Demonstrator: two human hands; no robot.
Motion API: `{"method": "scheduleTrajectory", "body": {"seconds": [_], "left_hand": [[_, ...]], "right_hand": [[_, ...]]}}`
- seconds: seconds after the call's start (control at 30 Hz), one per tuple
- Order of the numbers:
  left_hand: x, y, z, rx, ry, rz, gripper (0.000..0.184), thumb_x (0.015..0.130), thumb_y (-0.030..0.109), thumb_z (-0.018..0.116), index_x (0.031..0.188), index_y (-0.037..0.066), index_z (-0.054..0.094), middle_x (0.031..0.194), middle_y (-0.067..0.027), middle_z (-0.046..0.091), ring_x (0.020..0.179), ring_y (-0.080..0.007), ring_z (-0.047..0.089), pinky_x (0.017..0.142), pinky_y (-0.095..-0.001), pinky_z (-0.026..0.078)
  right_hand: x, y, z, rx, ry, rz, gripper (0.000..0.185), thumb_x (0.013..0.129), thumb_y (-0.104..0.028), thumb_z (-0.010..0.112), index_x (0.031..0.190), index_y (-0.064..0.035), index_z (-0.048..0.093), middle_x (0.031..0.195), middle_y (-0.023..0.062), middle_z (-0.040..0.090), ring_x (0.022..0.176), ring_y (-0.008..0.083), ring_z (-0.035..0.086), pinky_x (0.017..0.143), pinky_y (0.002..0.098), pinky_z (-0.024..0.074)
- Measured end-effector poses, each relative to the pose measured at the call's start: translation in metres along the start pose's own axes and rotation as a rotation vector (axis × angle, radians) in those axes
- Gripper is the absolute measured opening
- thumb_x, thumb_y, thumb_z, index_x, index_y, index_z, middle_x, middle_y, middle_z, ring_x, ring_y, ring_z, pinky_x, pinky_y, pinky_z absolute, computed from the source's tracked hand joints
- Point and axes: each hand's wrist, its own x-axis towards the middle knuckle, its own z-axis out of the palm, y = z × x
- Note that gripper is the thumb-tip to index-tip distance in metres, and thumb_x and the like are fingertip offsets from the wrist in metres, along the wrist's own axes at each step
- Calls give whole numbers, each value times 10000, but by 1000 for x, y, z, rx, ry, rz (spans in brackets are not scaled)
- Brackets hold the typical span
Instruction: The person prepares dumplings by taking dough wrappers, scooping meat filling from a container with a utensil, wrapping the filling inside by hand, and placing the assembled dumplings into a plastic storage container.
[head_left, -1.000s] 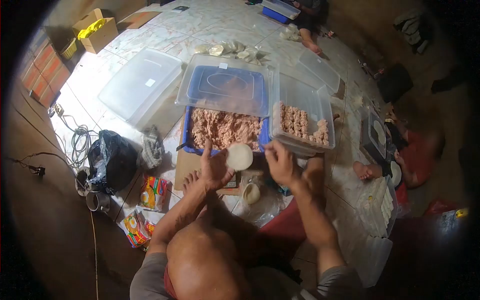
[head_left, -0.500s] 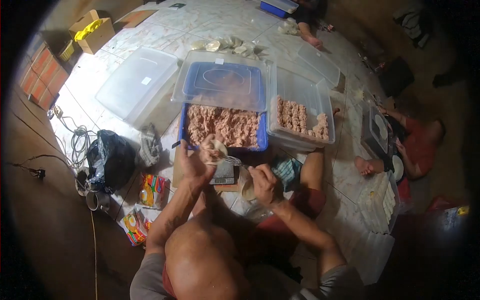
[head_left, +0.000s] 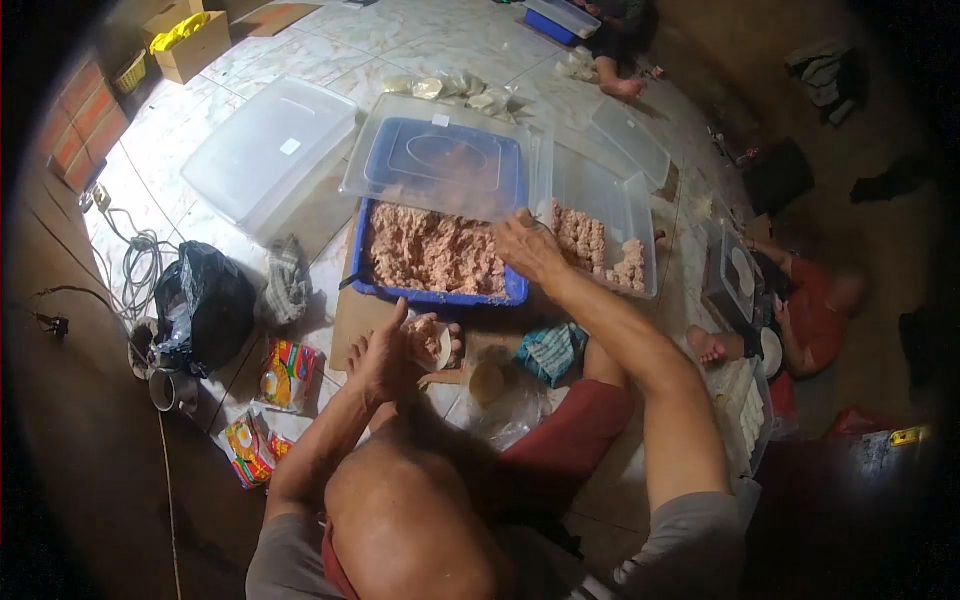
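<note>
Left grip (head_left: 385, 357) is cupping a pale wrapper (head_left: 445, 347) loaded with pink mixture, near the front wall of a blue tub (head_left: 517, 297). Right grip (head_left: 532, 246) is extending over the tub's right edge with its fingers curling; whether it is holding an item cannot be told. More pink mixture (head_left: 430, 245) is filling the tub, and a translucent lid (head_left: 440, 150) is covering its far portion. Just beside it, a clear bin (head_left: 648, 205) is holding rows of pink lumps (head_left: 580, 238). Marbled floor tiles (head_left: 375, 45) are supporting the equipment. On the left side, a black bag (head_left: 215, 300), a coiled cable (head_left: 145, 270) and printed packets (head_left: 288, 375) are lying near one another. Toward the far left, a cardboard box (head_left: 197, 52) is containing yellow material (head_left: 180, 32). At right, a person in red (head_left: 810, 315) is sitting on the floor.
</note>
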Motion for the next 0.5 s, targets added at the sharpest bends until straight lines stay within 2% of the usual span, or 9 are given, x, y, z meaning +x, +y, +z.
{"method": "scheduleTrajectory", "body": {"seconds": [0.1,0.17,0.2,0.27,0.3,0.37,0.4,0.47,0.5], "left_hand": [[-9,7,-1,78,53,-2,726,967,651,471,1232,-20,555,1314,-224,603,1158,-345,628,1020,-411,501],[-16,10,15,-93,55,9,725,972,652,458,1278,-4,492,1305,-226,601,1187,-339,611,1072,-465,465],[-13,10,6,-98,-27,12,764,962,666,461,1312,-13,478,1344,-232,580,1234,-345,590,1095,-467,452],[-5,7,4,-98,-14,7,773,960,670,462,1314,-16,477,1346,-235,577,1228,-348,592,1093,-469,455],[-1,7,5,-95,-1,7,782,957,675,462,1317,-19,476,1348,-238,574,1223,-350,595,1090,-472,458],[11,3,13,-142,-4,6,795,956,674,467,1334,-25,471,1344,-242,576,1219,-358,596,1084,-489,462],[18,1,18,-170,-62,33,793,957,673,467,1337,-23,475,1345,-238,576,1219,-362,595,1082,-496,462],[31,0,26,-212,-122,83,807,946,691,466,1336,-14,496,1355,-226,574,1228,-366,588,1083,-510,458],[34,1,36,-205,-115,88,807,946,691,466,1336,-14,496,1355,-226,574,1228,-366,588,1083,-510,458]], "right_hand": [[11,14,-26,194,-301,-181,102,835,-120,607,809,-73,694,875,99,634,864,275,632,862,464,465],[16,31,-55,311,-502,-298,115,852,-121,597,836,-77,702,941,120,677,902,284,662,866,477,467],[18,41,-73,307,-506,-297,115,852,-121,597,836,-77,702,941,120,677,902,284,662,866,477,467],[19,58,-111,453,-675,-52,127,843,-95,607,904,-90,718,966,129,667,959,300,657,1021,469,407],[13,65,-123,447,-673,-50,127,843,-95,607,904,-90,718,966,129,667,959,300,657,1021,469,407],[-3,70,-142,803,-465,174,190,858,-82,613,1025,-49,696,1013,166,668,978,342,657,1010,446,432],[-8,66,-148,807,-458,169,190,858,-82,613,1025,-49,696,1013,166,668,978,342,657,1010,446,432],[-23,49,-158,1161,-279,379,231,879,-68,600,1095,-25,670,1055,185,666,1030,365,647,964,431,477],[-31,34,-161,1138,-252,391,215,890,-52,580,1088,-19,656,1087,199,663,1059,373,642,923,421,507]]}}
